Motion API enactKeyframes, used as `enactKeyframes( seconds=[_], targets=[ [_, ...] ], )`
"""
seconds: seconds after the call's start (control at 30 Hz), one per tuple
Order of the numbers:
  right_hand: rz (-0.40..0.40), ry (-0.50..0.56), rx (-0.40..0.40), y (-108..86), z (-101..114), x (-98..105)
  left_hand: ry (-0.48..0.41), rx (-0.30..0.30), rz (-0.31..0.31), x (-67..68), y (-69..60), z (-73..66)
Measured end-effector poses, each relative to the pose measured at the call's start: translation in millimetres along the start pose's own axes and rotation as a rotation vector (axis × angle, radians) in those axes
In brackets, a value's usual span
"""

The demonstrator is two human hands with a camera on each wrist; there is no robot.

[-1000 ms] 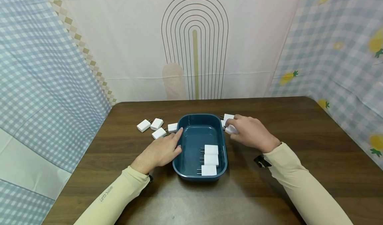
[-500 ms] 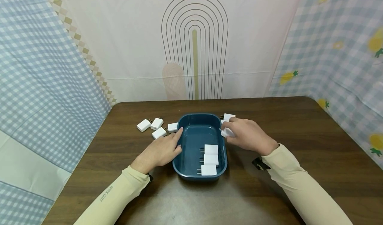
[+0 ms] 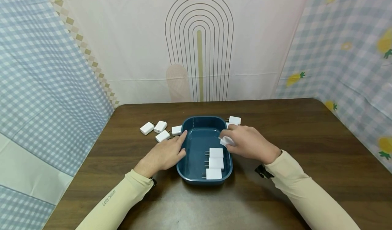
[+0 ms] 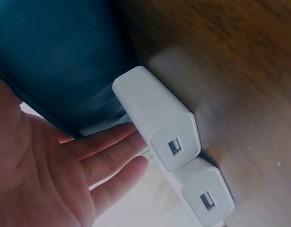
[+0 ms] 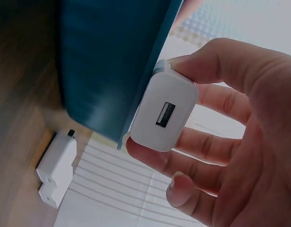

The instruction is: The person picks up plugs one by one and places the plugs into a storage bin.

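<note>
A white charger plug (image 3: 227, 141) is pinched between the thumb and fingers of my right hand (image 3: 252, 144), over the right rim of a blue tray (image 3: 196, 182). The right wrist view shows the plug (image 5: 165, 111) with its USB port toward the camera. Inside the tray, along its right side, three white plugs (image 3: 216, 163) lie in a column, prongs to the left. My left hand (image 3: 162, 157) rests at the tray's left rim with its index finger stretched out on it. In the left wrist view, the left hand's fingers (image 4: 105, 158) are beside two plugs (image 4: 157, 113).
Several white plugs (image 3: 160, 126) lie on the brown table (image 3: 128, 189) left of the tray. Two more (image 3: 234, 120) lie beyond its right rim, partly behind the right hand. A patterned cloth (image 3: 137, 36) hangs behind the table.
My right hand has moved left and slightly toward the front with the pinched plug, from beside the tray to over its right rim. The left hand has stayed in place.
</note>
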State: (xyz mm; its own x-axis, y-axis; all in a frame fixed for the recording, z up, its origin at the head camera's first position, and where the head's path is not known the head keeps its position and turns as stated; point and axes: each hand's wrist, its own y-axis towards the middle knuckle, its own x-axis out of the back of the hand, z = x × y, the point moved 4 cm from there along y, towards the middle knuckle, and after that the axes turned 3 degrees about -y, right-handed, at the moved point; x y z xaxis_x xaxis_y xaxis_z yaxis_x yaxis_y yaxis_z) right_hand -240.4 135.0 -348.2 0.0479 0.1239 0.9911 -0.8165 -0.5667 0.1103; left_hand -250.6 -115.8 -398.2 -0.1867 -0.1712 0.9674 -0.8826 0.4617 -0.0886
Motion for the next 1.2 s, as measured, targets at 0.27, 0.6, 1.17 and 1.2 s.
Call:
enactKeyframes(
  seconds=[0.27, 0.6, 1.17, 1.2],
  targets=[
    [-0.025, 0.013, 0.066, 0.5, 11.8, -2.3, 0.000, -0.004, -0.003, 0.3, -0.6, -0.1],
    [-0.101, 0.019, 0.120, 6.7, 17.4, -7.9, 0.002, 0.003, -0.001, 0.2, -0.3, 0.3],
    [-0.118, -0.058, 0.158, 15.0, 16.1, -25.2, -0.003, -0.009, -0.008, 0.3, -0.4, -0.7],
    [-0.120, -0.063, 0.161, 15.7, 16.2, -25.8, -0.003, -0.009, -0.008, 0.2, -0.4, -0.6]
  ],
)
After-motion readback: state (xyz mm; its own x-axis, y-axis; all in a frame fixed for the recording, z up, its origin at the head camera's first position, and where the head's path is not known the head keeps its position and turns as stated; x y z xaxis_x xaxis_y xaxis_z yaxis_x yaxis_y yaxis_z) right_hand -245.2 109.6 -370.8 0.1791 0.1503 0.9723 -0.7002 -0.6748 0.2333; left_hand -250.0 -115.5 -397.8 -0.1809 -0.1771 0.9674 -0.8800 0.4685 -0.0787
